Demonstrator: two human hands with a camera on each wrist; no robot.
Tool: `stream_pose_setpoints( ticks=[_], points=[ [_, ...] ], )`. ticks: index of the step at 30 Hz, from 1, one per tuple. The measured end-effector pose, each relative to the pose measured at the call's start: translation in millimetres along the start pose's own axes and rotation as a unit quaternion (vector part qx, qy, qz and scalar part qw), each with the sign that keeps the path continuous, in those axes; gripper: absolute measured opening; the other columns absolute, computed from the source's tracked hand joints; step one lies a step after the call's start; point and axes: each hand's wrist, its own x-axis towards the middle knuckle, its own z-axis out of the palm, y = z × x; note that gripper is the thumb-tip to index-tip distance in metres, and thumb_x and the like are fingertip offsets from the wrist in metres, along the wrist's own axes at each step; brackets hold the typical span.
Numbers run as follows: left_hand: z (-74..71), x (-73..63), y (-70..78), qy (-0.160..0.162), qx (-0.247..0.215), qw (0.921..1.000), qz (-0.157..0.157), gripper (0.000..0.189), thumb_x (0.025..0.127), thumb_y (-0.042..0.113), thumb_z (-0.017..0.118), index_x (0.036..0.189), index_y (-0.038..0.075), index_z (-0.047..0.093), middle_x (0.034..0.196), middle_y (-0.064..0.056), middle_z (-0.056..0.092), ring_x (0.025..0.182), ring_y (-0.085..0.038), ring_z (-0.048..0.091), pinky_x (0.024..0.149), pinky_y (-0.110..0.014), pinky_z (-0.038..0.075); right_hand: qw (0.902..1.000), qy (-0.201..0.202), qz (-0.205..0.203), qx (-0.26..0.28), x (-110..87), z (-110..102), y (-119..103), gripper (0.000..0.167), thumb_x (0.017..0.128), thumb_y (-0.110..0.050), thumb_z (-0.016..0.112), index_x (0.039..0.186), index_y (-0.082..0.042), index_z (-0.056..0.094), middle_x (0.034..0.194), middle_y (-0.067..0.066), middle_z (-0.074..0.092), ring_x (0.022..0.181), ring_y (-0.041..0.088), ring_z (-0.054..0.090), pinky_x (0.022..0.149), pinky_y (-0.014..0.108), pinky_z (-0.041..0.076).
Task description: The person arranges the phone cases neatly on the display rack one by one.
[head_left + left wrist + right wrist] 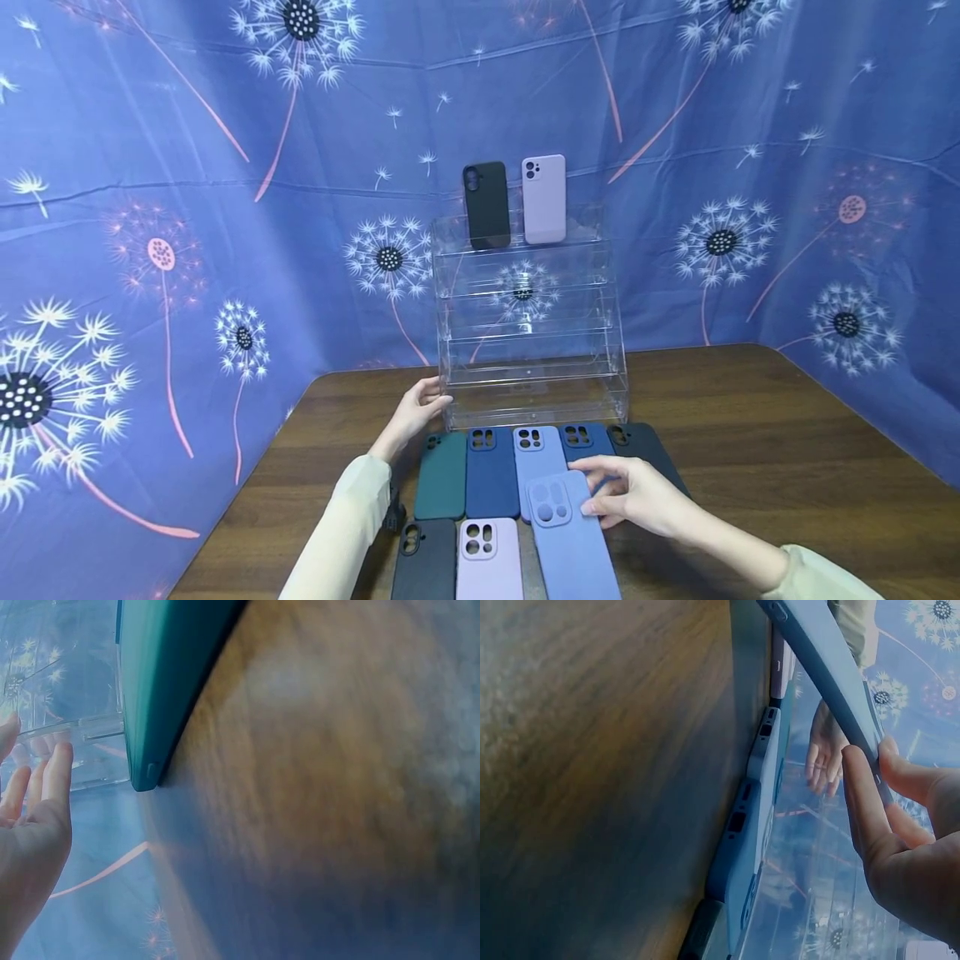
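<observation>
My right hand (641,500) pinches a light blue phone case (573,546) by its upper right edge, thumb on one face and fingers on the other. In the right wrist view the light blue phone case (829,671) is tilted and raised off the wooden table. At the lower left side of a clear tiered display stand (525,375), my left hand (415,412) has its fingers extended against the plastic. The left wrist view shows the left hand (37,825) with fairly straight fingers beside the stand. A black phone case (487,208) and a lilac phone case (544,200) stand on the top tier.
On the wooden table (750,433) before the stand lie a green case (441,475), a navy case (492,475), another light blue case (534,457), a second navy case (587,442) and a black case (641,442). Nearer are a dark case (425,562) and a pale lilac case (489,567).
</observation>
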Motion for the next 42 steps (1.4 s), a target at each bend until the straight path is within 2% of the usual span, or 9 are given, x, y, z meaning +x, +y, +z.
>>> stream_pose_setpoints(
  ticks=[5,8,14,20,25,35,42],
  points=[
    [-0.6,2.2,-2.6,-0.002,0.003,1.0000,0.004,0.054,0.092,0.007,0.059,0.137,-0.009,0.035,0.132,-0.034,0.043,0.116,-0.037,0.051,0.098,-0.049,0.047,0.9999,0.003,-0.004,-0.014,2.0,-2.5,-3.2,0.054,0.087,-0.014,0.066,0.132,0.009,0.045,0.099,0.017,0.056,0.079,0.011,0.066,0.065,0.033,0.060],
    [-1.5,7.2,-10.9,-0.001,0.001,1.0000,0.005,0.055,0.092,0.009,0.059,0.138,-0.009,0.035,0.133,-0.033,0.044,0.117,-0.039,0.050,0.096,-0.050,0.048,0.9997,0.006,-0.013,-0.022,3.6,-5.6,-7.3,0.051,0.089,-0.015,0.064,0.132,0.006,0.046,0.099,0.019,0.056,0.080,0.011,0.065,0.065,0.032,0.060],
    [-2.4,19.5,-31.0,0.017,0.004,0.9998,-0.001,0.055,0.091,0.015,0.062,0.138,-0.002,0.039,0.130,-0.027,0.049,0.115,-0.034,0.053,0.093,-0.043,0.051,0.9998,-0.004,-0.017,-0.014,6.8,-12.6,-16.2,0.045,0.091,-0.015,0.061,0.131,0.001,0.048,0.100,0.018,0.057,0.082,0.013,0.065,0.066,0.035,0.060],
    [-1.5,24.2,-35.4,0.024,0.007,0.9997,0.006,0.054,0.090,0.014,0.063,0.137,-0.001,0.041,0.128,-0.025,0.050,0.113,-0.031,0.055,0.095,-0.039,0.051,0.9991,-0.008,-0.034,-0.025,9.3,-16.3,-21.1,0.043,0.091,-0.015,0.061,0.130,0.000,0.049,0.100,0.017,0.059,0.085,0.012,0.066,0.067,0.039,0.059],
    [-2.6,24.0,-35.5,0.022,0.000,0.9997,0.004,0.053,0.090,0.014,0.063,0.136,0.000,0.042,0.127,-0.024,0.052,0.111,-0.030,0.056,0.093,-0.040,0.052,0.9983,0.004,-0.046,-0.036,12.4,-21.4,-27.2,0.045,0.091,-0.015,0.061,0.131,0.001,0.048,0.099,0.017,0.058,0.083,0.010,0.065,0.067,0.040,0.059],
    [-4.1,22.8,-34.0,0.016,0.002,0.9999,0.001,0.055,0.090,0.013,0.063,0.138,-0.003,0.039,0.127,-0.027,0.050,0.110,-0.029,0.056,0.094,-0.040,0.051,0.9941,0.067,-0.065,-0.056,23.6,-38.8,-44.1,0.047,0.091,-0.011,0.060,0.134,0.001,0.046,0.097,0.018,0.059,0.082,0.012,0.066,0.069,0.040,0.059],
    [-3.7,8.8,-9.6,-0.006,0.005,1.0000,0.003,0.056,0.091,0.009,0.060,0.138,-0.009,0.035,0.127,-0.032,0.048,0.110,-0.030,0.057,0.095,-0.039,0.050,0.9887,0.105,-0.079,-0.072,32.2,-52.2,-60.8,0.046,0.091,-0.011,0.061,0.134,-0.001,0.047,0.093,0.014,0.062,0.081,0.013,0.067,0.068,0.037,0.059]
  ],
)
